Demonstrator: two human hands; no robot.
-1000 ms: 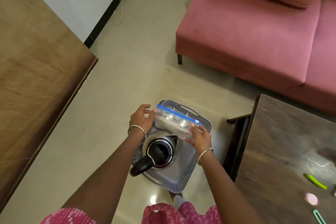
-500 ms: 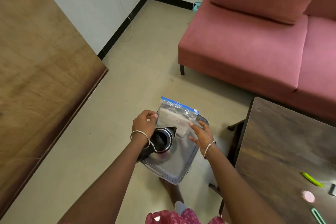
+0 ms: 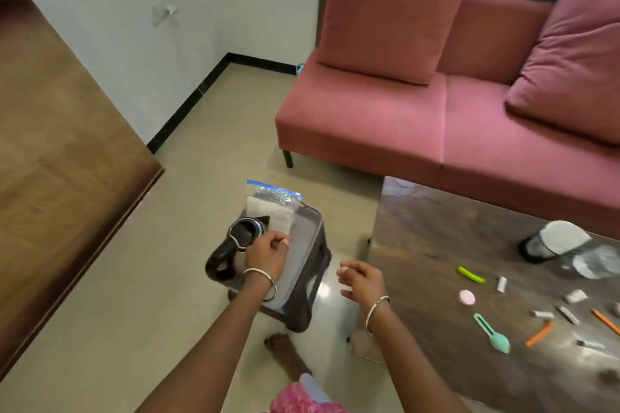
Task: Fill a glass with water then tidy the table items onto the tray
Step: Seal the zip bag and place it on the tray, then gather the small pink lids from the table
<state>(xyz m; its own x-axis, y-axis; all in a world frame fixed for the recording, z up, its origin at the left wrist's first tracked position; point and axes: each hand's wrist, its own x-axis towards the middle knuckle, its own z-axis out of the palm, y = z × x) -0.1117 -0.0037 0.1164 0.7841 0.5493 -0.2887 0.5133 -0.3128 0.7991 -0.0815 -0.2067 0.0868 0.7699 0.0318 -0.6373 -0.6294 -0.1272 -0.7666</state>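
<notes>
While hanging loose, empty, right of tray (image 3: 303, 241), right grip (image 3: 362, 282) nearest tabletop clutter (image 3: 467, 297); left grip (image 3: 268, 253) curled over tray, hold unclear.

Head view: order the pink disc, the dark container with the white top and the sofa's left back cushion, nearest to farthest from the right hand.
From the right hand:
1. pink disc, on the table, just to the hand's right.
2. dark container, farther back on the table.
3. left back cushion, on the sofa beyond the table.
</notes>
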